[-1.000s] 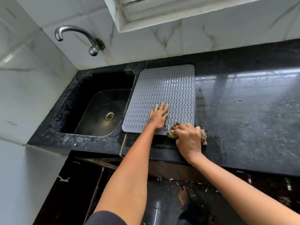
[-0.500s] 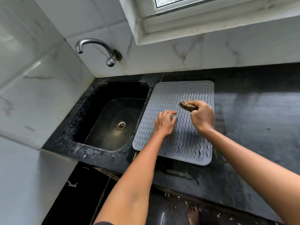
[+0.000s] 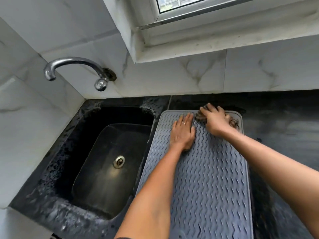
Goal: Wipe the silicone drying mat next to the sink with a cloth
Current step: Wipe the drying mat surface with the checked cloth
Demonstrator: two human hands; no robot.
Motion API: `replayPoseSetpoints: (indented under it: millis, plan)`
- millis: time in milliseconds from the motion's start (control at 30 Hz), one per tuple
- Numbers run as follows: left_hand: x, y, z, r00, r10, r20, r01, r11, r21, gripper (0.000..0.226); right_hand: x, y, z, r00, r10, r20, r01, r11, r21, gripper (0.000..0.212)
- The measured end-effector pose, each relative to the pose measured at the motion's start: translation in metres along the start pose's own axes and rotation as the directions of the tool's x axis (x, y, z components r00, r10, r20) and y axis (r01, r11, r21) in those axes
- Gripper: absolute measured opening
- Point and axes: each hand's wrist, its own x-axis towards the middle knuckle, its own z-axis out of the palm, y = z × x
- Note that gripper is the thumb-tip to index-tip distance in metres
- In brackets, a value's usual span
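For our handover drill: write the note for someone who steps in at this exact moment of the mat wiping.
Left hand: flat on the mat, pinning it beside the sink.
Right hand: pressing the cloth on the mat's far edge, near the wall.
Done: cannot tell how much is wiped; the stroke is at the far end.
Left: probably finish the far corners, then check the near half.

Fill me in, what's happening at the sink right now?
A person is wiping the grey drying mat beside the sink. The right hand presses a brownish cloth onto the mat's far end near the wall. The left hand lies flat on the mat, apparently steadying it.
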Motion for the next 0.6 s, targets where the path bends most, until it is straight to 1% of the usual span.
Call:
replayPoseSetpoints:
  millis: [33, 100, 167, 233, 300, 400, 533, 567, 600]
  plan:
    - [0.000, -0.002, 0.004, 0.999, 0.009, -0.031, -0.010, 1.000, -0.010, 0.056, 0.003, -0.001, 0.009, 1.000, -0.014, -0.011, 0.013, 0.995, -0.097, 0.070]
    - [0.001, -0.006, 0.008, 0.998, 0.023, -0.062, -0.025, 0.999, -0.031, 0.056, 0.001, -0.005, 0.019, 0.989, -0.070, -0.129, 0.037, 0.971, -0.237, 0.060]
    - [0.002, -0.009, 0.010, 0.996, 0.031, -0.082, -0.033, 0.999, -0.028, 0.055, -0.008, -0.009, 0.024, 0.969, -0.113, -0.220, 0.051, 0.962, -0.268, 0.049]
    - [0.005, -0.011, 0.011, 0.996, 0.033, -0.077, -0.035, 0.999, -0.024, 0.054, -0.021, -0.012, 0.028, 0.951, -0.141, -0.275, 0.073, 0.967, -0.244, 0.041]
    - [0.006, -0.012, 0.013, 0.997, 0.039, -0.066, -0.040, 0.999, -0.014, 0.054, -0.042, -0.013, 0.032, 0.943, -0.151, -0.296, 0.087, 0.972, -0.219, 0.036]
    - [0.005, -0.014, 0.014, 0.996, 0.055, -0.073, -0.056, 0.998, -0.006, 0.054, -0.080, -0.016, 0.034, 0.948, -0.158, -0.276, 0.119, 0.981, -0.152, 0.032]
    - [0.004, -0.012, 0.014, 0.995, 0.050, -0.083, -0.054, 0.998, -0.043, 0.058, -0.102, -0.020, 0.032, 0.965, -0.185, -0.187, 0.169, 0.981, -0.096, 0.027]
    - [0.004, -0.013, 0.014, 0.996, 0.049, -0.080, -0.053, 0.998, -0.040, 0.058, -0.099, -0.022, 0.029, 0.967, -0.165, -0.196, 0.167, 0.986, -0.007, 0.029]
    - [0.006, -0.014, 0.014, 0.996, 0.053, -0.072, -0.055, 0.998, -0.030, 0.056, -0.092, -0.024, 0.022, 0.966, -0.110, -0.233, 0.142, 0.982, 0.127, 0.032]
